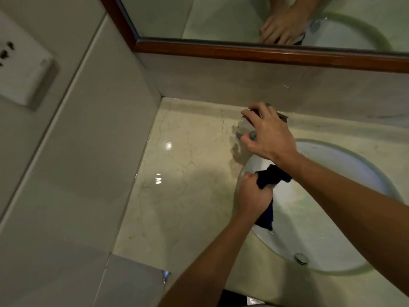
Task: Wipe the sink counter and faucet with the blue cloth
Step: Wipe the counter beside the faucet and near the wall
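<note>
Dark blue cloth [269, 180] hangs bunched in the clenched left hand [252, 193] over the basin's [345, 165] near-left rim, while the right hand [265, 131] curls round the faucet [245, 127] behind the basin; best steady the faucet and wipe around its base.

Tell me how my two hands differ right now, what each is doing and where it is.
The left hand is clenched around the dark blue cloth over the sink basin's near edge; the right hand holds no cloth and curls its fingers over the faucet at the counter's back. The left sits nearer you, the right reaches farther. Both are bare.
</note>
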Demonstrator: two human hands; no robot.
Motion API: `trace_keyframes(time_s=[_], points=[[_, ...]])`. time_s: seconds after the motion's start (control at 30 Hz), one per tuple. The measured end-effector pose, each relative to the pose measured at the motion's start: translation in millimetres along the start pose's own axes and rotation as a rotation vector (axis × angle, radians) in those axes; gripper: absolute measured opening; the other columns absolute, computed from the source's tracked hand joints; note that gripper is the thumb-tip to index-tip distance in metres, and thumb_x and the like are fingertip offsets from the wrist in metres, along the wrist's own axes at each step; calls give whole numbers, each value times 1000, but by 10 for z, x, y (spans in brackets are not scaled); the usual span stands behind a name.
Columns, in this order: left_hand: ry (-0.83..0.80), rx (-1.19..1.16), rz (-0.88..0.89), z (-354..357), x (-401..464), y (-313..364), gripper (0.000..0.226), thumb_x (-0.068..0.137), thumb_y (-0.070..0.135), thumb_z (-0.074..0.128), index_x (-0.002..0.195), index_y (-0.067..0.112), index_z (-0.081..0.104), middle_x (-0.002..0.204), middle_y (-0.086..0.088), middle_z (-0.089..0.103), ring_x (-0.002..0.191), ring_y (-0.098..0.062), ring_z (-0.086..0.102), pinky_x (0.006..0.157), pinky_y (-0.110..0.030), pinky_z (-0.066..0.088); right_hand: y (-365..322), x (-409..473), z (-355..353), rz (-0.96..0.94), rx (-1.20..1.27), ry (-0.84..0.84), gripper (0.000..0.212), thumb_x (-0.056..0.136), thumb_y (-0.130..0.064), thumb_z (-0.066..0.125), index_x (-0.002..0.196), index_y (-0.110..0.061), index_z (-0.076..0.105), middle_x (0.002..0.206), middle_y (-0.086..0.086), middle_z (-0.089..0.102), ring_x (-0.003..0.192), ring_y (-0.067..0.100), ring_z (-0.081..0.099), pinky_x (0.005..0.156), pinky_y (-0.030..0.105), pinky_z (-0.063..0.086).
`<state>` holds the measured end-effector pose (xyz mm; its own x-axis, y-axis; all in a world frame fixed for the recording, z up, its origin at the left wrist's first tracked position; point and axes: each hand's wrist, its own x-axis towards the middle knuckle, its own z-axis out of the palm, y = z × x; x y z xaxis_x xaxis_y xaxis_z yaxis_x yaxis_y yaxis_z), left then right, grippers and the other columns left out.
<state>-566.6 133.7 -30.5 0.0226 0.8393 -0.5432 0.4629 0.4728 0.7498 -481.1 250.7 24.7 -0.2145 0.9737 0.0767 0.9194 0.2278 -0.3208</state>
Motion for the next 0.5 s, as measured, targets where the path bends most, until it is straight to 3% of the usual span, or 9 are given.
trace_keyframes(time_s=[0.1, 0.2, 0.27, 0.4, 0.5], points=[[-203, -443, -351, 50, -143, 51, 26, 91, 30, 71, 107, 10, 70, 102, -4, 72, 98, -27, 69, 80, -34, 56, 4, -13, 10, 0, 1, -1, 56, 88, -35, 60, 140, -16, 52, 137, 7, 47, 124, 27, 47, 81, 38, 50], [-208, -626, -493, -25, -237, -43, 51, 77, 43, 78, 118, 15, 68, 110, -5, 74, 102, -28, 70, 92, -44, 58, 4, -10, 3, 3, 1, -3, 56, 88, -36, 61, 140, -16, 52, 137, 7, 47, 123, 27, 48, 82, 40, 52], [-149, -722, -512, -203, -259, -104, 68, 66, 50, 80, 125, 19, 67, 114, -5, 73, 103, -29, 70, 91, -46, 59, -3, -8, 0, 6, -4, -8, 57, 88, -36, 61, 141, -17, 52, 137, 6, 47, 123, 27, 48, 83, 41, 54], [-64, -914, -443, -898, -201, -214, 57, 82, 58, 71, 126, 21, 70, 118, -6, 75, 105, -24, 72, 86, -38, 56, -25, -9, -13, 10, 1, -5, 56, 88, -35, 61, 140, -17, 52, 137, 5, 47, 123, 26, 48, 82, 42, 56], [-130, -808, -325, -1552, -159, -225, 63, 87, 68, 59, 126, 20, 69, 119, -5, 75, 106, -21, 73, 89, -38, 56, -29, -9, -15, 9, 4, -2, 56, 88, -35, 60, 140, -16, 53, 136, 6, 48, 122, 27, 49, 81, 42, 55]])
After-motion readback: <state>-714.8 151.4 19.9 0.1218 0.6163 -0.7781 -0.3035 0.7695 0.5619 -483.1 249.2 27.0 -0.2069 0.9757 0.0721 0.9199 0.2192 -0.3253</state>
